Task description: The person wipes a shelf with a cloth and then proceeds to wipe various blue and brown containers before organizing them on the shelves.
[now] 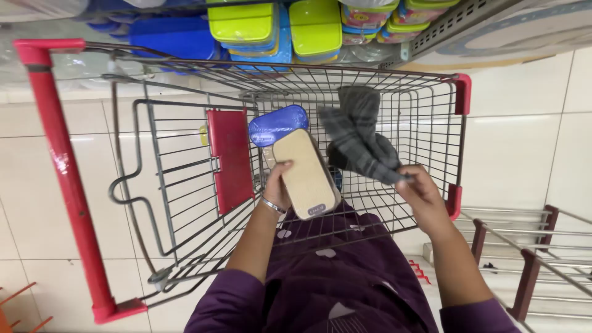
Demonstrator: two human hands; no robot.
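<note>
Left hand [279, 185]: fingers wrapped around the lower edge of a flat tan rectangular box [305, 174], thumb on its near face, box tilted with its long end toward 11 o'clock. Silver bangle [272, 205] on that wrist. Right hand [421, 192]: fingers pinched shut on one end of a grey striped cloth [359, 137], which runs up toward 11 o'clock from the hand, folded over and hanging above the cart. Both held over the basket of a wire shopping cart [407, 111] with red corner guards. Blue oval lid or container [277, 124] just at 12 o'clock of the tan box, touching or nearly so, can't tell which. Red flap of the child seat [229, 159] at 9 o'clock of the left hand. Red cart handle [65, 172] far at 9 o'clock. Green and blue plastic boxes [277, 28] on a shelf at 12 o'clock beyond the cart. Purple sleeves, white tile floor [524, 148], metal rack [530, 259] at 4 o'clock.
</note>
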